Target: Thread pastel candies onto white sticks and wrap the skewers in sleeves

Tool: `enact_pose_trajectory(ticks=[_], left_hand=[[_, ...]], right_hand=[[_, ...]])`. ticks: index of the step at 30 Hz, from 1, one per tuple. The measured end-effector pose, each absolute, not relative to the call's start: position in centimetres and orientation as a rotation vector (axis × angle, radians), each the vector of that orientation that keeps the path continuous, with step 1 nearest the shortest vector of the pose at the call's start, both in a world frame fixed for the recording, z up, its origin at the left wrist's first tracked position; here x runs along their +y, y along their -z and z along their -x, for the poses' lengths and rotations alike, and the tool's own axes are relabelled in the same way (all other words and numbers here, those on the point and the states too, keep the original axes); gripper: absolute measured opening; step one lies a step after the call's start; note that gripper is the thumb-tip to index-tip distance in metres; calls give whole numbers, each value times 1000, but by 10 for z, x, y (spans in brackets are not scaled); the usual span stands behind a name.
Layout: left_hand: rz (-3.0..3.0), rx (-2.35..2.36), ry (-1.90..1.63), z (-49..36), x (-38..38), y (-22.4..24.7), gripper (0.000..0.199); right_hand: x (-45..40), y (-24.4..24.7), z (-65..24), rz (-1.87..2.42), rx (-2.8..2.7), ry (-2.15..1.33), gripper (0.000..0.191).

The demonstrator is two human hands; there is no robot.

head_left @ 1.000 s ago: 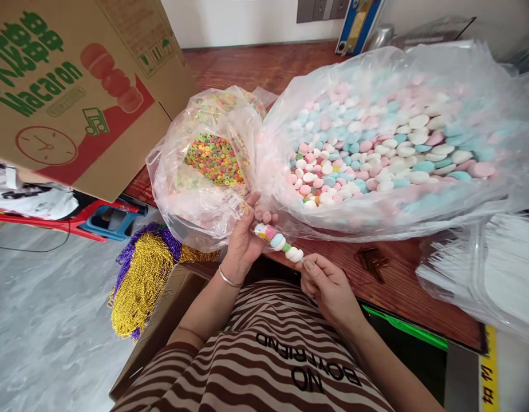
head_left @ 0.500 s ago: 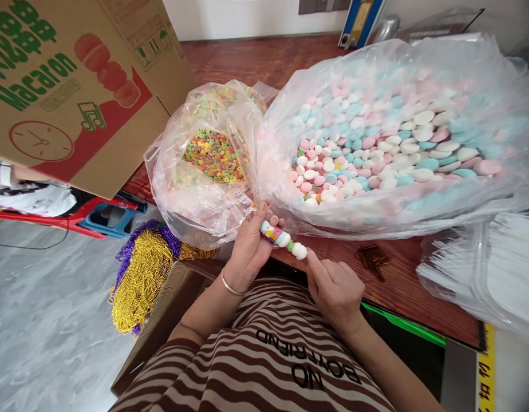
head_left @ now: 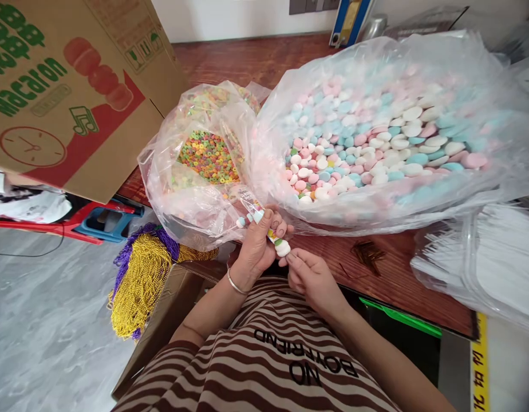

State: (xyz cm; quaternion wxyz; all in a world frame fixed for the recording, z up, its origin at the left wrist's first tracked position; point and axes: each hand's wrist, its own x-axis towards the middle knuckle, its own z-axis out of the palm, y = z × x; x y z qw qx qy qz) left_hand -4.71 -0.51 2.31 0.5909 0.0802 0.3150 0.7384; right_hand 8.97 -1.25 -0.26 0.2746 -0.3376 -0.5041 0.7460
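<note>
Evidently, a well-filled strand held between two hands

Several pieces already sit in a row on the strand (head_left: 282,248): white ones at the lower end, a green one next to them, and more colours up under the fingers. So a good part of it looks filled, in my judgement; how much is left cannot be told, since the fingers cover its middle and neither end can be seen tied.

The left hand (head_left: 256,246) is narrow, its thumb and bent fingers closed around the middle of the strand, with a few pieces poking out on the far side, over the smaller bag (head_left: 185,214). The right hand (head_left: 318,280) is narrow too, thumb and forefinger pinching the strand's lower end beside the last white piece; perhaps they have a thin cord between them, but it is too fine to be sure.

The strand is in front of the person, at the near edge of the tabletop (head_left: 402,297). Just beyond the hands, the smaller bag holds tiny coloured rings (head_left: 210,157), and the large bag (head_left: 324,220) next to it holds pastel discs (head_left: 413,143). Brownish slivers (head_left: 367,257) lie to the right, near a packet of white sticks (head_left: 457,272).
</note>
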Motion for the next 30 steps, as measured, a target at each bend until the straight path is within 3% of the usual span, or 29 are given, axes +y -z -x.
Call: enact_pose_trajectory(ticks=[3, 5, 9, 16, 19, 25, 28, 30], left_hand=[[-210, 787, -1676, 43, -8, -21, 26], [-185, 799, -1682, 47, -8, -21, 30], [-69, 839, -1822, 68, -4, -26, 31], [16, 882, -1904, 81, 4, -36, 13], [56, 865, -1875, 76, 4, -40, 18], [41, 709, -1814, 75, 1, -47, 32], [43, 711, -1805, 76, 1, -49, 36], [32, 710, -1806, 73, 2, -49, 36]], right_hand=[[-10, 8, -87, 978, -1890, -1180, 27], [-8, 12, -89, 941, -2063, -834, 27], [-5, 16, -96, 838, -2175, -560, 24], [-4, 22, -103, 784, -2224, -50, 15], [-7, 21, -107, 846, -2179, -471, 17], [-14, 4, -108, 852, -1209, -2257, 36], [-15, 0, -105, 732, -919, -2545, 36], [-16, 0, -100, 765, -1016, -2452, 35]])
